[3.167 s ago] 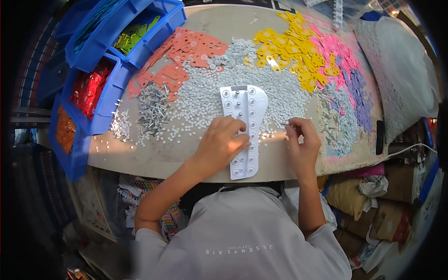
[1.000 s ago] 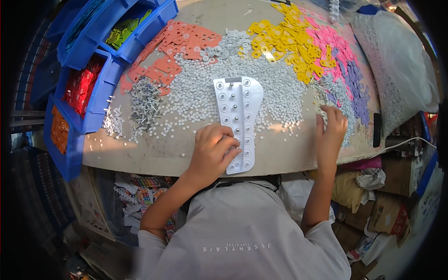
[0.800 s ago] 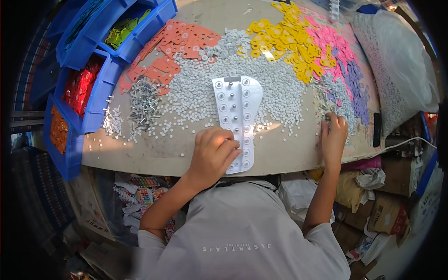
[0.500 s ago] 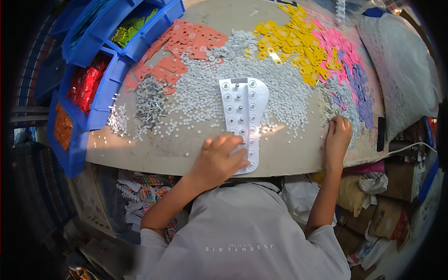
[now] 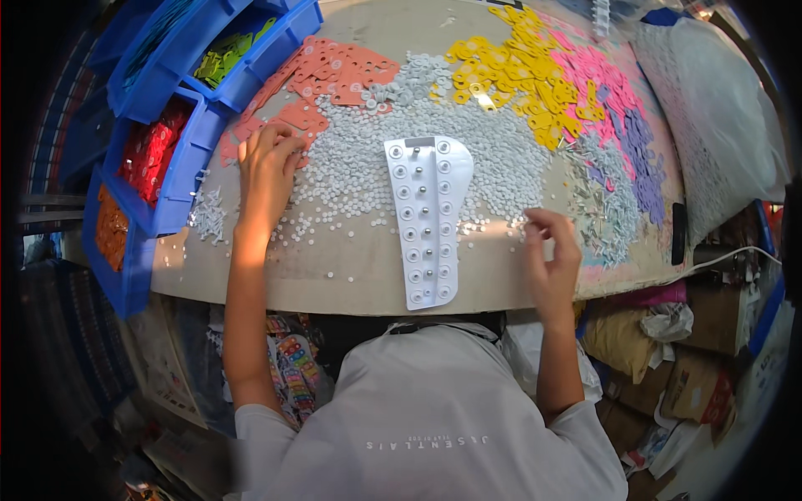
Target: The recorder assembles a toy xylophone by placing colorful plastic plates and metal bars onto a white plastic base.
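Observation:
A white plastic board (image 5: 433, 284) lies lengthwise before me, with round clear-white discs along both sides and small metal studs down its middle groove. My left hand (image 5: 269, 171) is over the pile of metal pins beside the salmon-coloured tags (image 5: 347, 67). Its fingers are bent downward and somewhat apart, and it covers most of that pile. Right of the board, my right hand (image 5: 555, 259) is raised above the table with thumb and forefinger brought together. Whatever may be between those tips is too small to make out.
Small white discs (image 5: 359, 159) spread widely behind the board. Yellow tags (image 5: 535, 75), pink tags (image 5: 597, 83) and purple tags (image 5: 642, 159) lie at the far right, near silvery pins (image 5: 614, 225). Blue bins (image 5: 180, 200) line the left; a whitish sack (image 5: 710, 125) stands right.
My left hand has left the board's lower end and reached far left to the pin pile. My right hand has moved left from the right-hand pins toward the board.

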### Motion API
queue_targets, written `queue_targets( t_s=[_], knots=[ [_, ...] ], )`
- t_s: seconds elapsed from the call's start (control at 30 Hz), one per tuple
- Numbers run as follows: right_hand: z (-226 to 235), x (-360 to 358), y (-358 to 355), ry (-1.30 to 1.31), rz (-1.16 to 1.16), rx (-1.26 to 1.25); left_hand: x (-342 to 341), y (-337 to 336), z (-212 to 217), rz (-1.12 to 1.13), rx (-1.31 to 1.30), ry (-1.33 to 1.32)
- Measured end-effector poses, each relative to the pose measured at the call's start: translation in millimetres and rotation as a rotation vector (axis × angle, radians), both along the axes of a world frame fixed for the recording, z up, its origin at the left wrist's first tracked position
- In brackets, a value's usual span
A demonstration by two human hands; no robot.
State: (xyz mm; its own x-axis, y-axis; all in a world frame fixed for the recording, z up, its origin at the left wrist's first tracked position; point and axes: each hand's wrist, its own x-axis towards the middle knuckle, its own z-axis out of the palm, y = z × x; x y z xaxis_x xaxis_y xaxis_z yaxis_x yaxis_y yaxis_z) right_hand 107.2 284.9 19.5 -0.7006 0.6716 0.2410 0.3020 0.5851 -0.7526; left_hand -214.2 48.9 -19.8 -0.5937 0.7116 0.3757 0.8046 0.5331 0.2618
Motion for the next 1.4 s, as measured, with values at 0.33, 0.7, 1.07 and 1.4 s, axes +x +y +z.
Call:
queue_targets(
  t_s=[0.33, 0.7, 1.07, 1.4],
  knots=[
    [-11, -6, -71, -0.007, 0.46, -0.138, 2, 0, -9, -0.002, 0.046, 0.057],
    [-14, -11, -70, 0.0, 0.572, 0.139, 29, 23, 8, -0.05, 0.124, 0.005],
    [7, -17, -49, -0.014, 0.476, 0.211, 65, 74, 6, -0.253, 0.223, -0.31],
    [-8, -114, 35, 0.029, 0.285, 0.34, 32, 75, 18, -0.049, 0.332, -0.845]
  ],
)
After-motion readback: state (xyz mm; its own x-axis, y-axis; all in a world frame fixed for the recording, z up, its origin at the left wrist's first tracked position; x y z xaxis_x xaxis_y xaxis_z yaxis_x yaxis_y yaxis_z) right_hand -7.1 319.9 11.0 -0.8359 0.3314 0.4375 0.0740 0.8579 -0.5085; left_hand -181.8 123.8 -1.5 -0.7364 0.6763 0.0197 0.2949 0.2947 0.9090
